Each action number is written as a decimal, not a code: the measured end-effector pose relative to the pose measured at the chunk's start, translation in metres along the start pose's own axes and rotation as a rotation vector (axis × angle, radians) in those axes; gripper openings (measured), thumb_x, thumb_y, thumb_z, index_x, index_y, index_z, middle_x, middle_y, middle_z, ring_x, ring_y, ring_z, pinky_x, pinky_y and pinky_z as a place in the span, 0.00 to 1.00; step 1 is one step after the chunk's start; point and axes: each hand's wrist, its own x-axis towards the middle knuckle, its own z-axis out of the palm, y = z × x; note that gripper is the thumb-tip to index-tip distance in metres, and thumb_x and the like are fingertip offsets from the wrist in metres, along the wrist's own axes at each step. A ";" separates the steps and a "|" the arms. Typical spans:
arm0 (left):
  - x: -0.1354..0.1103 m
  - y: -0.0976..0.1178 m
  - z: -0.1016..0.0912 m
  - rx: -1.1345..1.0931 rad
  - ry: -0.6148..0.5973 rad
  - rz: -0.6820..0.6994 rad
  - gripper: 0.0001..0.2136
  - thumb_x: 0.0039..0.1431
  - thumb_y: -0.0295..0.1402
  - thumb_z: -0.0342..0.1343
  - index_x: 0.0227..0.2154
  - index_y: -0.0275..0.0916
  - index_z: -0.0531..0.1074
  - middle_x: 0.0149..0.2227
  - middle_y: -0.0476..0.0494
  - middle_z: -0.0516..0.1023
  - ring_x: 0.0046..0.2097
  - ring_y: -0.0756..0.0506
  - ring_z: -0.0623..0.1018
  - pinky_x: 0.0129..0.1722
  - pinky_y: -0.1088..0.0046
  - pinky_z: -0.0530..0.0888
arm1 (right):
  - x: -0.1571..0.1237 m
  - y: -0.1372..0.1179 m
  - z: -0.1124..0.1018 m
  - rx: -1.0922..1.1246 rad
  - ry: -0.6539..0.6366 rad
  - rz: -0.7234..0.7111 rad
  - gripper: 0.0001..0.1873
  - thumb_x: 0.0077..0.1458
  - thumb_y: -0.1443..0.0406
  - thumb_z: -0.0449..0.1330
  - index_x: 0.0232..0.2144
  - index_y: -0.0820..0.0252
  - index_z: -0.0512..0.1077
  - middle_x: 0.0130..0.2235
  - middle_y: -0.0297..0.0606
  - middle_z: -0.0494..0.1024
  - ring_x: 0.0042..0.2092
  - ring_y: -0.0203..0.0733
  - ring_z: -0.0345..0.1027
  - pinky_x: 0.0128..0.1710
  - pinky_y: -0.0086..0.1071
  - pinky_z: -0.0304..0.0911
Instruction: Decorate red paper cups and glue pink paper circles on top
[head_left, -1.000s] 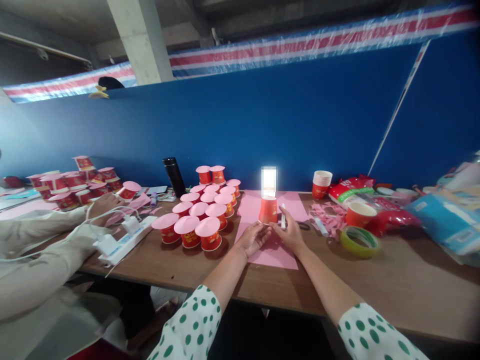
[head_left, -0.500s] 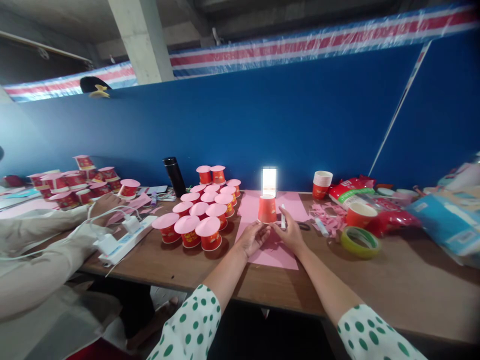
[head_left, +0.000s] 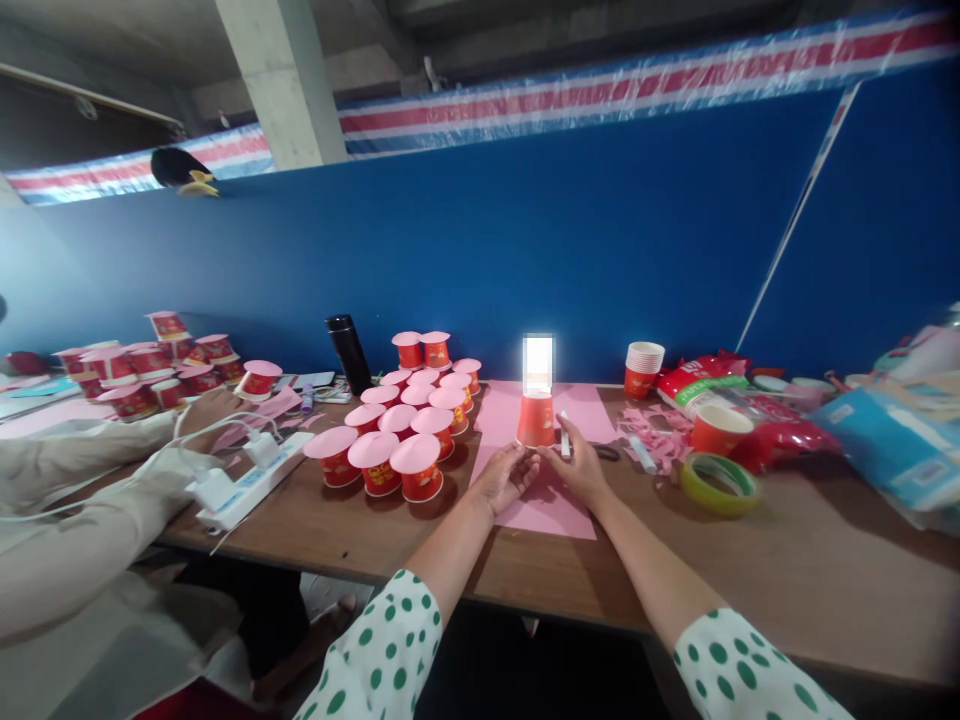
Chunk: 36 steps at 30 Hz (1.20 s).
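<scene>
An upside-down red paper cup (head_left: 535, 419) stands on a pink paper sheet (head_left: 555, 510) in the middle of the wooden table. My left hand (head_left: 510, 475) lies on the sheet just below the cup, fingers loosely spread and reaching toward its rim. My right hand (head_left: 579, 462) is on the cup's right side, closed around a white pen (head_left: 564, 432) that points upward. A bright phone screen (head_left: 538, 362) stands right behind the cup.
Several red cups with pink lids (head_left: 405, 425) cluster to the left, next to a black flask (head_left: 347, 352). A green tape roll (head_left: 718, 483), stacked cups (head_left: 643, 368), pink scraps (head_left: 660, 428) and bags lie right. Another person's sleeve (head_left: 90, 500) and a power strip (head_left: 244, 480) are left.
My right hand has shifted slightly up along the cup's right side with the pen. The left hand has barely moved.
</scene>
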 end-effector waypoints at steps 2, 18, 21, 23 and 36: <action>-0.001 0.000 0.000 0.010 -0.009 -0.001 0.01 0.56 0.25 0.55 0.31 0.33 0.70 0.27 0.45 0.76 0.29 0.53 0.77 0.32 0.80 0.76 | 0.000 -0.001 0.000 0.005 -0.006 0.010 0.35 0.49 0.53 0.60 0.56 0.65 0.62 0.48 0.50 0.74 0.45 0.51 0.70 0.45 0.43 0.66; -0.001 -0.001 -0.001 0.067 -0.055 -0.001 0.06 0.55 0.22 0.56 0.36 0.33 0.71 0.27 0.46 0.76 0.28 0.54 0.77 0.31 0.81 0.75 | 0.000 -0.003 -0.001 0.001 -0.034 0.011 0.30 0.49 0.54 0.59 0.53 0.63 0.65 0.47 0.49 0.75 0.44 0.50 0.71 0.43 0.42 0.66; -0.001 -0.001 0.000 0.071 -0.051 -0.003 0.06 0.55 0.23 0.57 0.36 0.33 0.71 0.27 0.46 0.75 0.28 0.54 0.77 0.30 0.81 0.75 | 0.000 -0.003 -0.001 0.004 -0.035 0.015 0.31 0.49 0.54 0.59 0.53 0.62 0.65 0.46 0.48 0.75 0.43 0.50 0.71 0.41 0.41 0.67; -0.001 -0.001 0.000 0.073 -0.051 -0.006 0.05 0.55 0.23 0.57 0.36 0.33 0.71 0.27 0.46 0.75 0.28 0.54 0.76 0.31 0.81 0.75 | 0.000 -0.002 -0.001 0.002 -0.034 0.016 0.31 0.49 0.54 0.60 0.53 0.62 0.65 0.46 0.48 0.75 0.43 0.49 0.71 0.41 0.41 0.67; -0.001 -0.001 0.000 0.060 -0.069 -0.002 0.07 0.54 0.23 0.57 0.37 0.33 0.71 0.29 0.46 0.76 0.29 0.53 0.77 0.32 0.80 0.75 | 0.000 -0.003 0.000 0.022 -0.035 0.010 0.30 0.49 0.54 0.59 0.53 0.62 0.65 0.44 0.45 0.76 0.39 0.47 0.72 0.39 0.39 0.67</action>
